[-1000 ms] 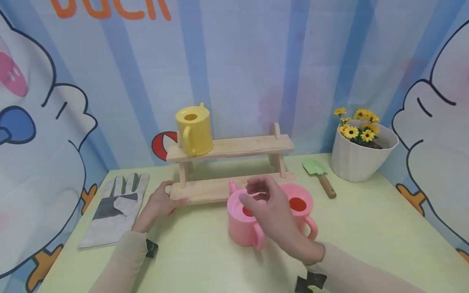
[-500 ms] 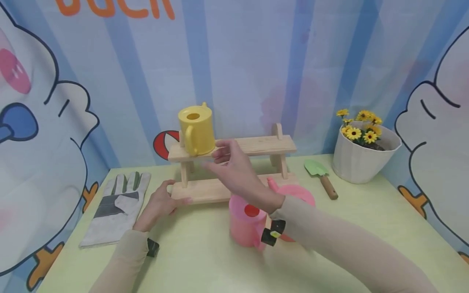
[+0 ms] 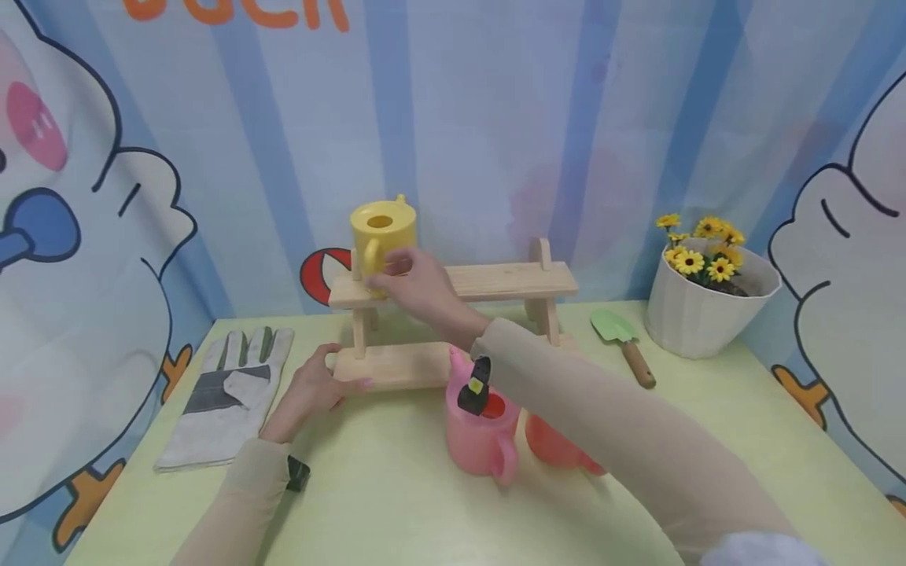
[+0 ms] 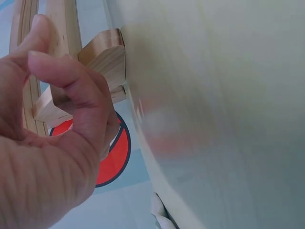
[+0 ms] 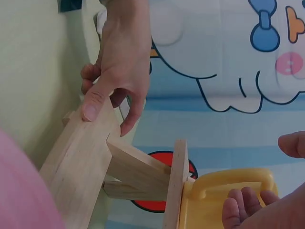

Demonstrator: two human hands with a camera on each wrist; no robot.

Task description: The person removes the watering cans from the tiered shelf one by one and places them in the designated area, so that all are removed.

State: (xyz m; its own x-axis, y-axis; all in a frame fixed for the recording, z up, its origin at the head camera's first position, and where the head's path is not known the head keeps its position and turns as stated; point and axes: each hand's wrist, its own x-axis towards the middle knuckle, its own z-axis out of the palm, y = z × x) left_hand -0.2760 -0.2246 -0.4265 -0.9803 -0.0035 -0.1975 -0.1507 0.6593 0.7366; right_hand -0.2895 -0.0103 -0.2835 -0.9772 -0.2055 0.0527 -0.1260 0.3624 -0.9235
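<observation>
My left hand grips the left end of the lower board of a two-tier wooden shelf; the right wrist view shows its thumb on the board's top. A yellow toy watering can stands at the left of the upper board. My right hand is at its handle, thumb and fingers spread apart in the right wrist view, the fingertips overlapping the can's body. On the table before the shelf stand a pink watering can and a second pink one, partly hidden by my right forearm.
A grey-and-white work glove lies on the left of the table. At the right are a green trowel with a wooden handle and a white pot of yellow flowers. A printed cloth backdrop rises behind the shelf.
My right hand has moved from over the pink watering cans up and left to the yellow can's handle. The left hand has kept its grip on the shelf.
</observation>
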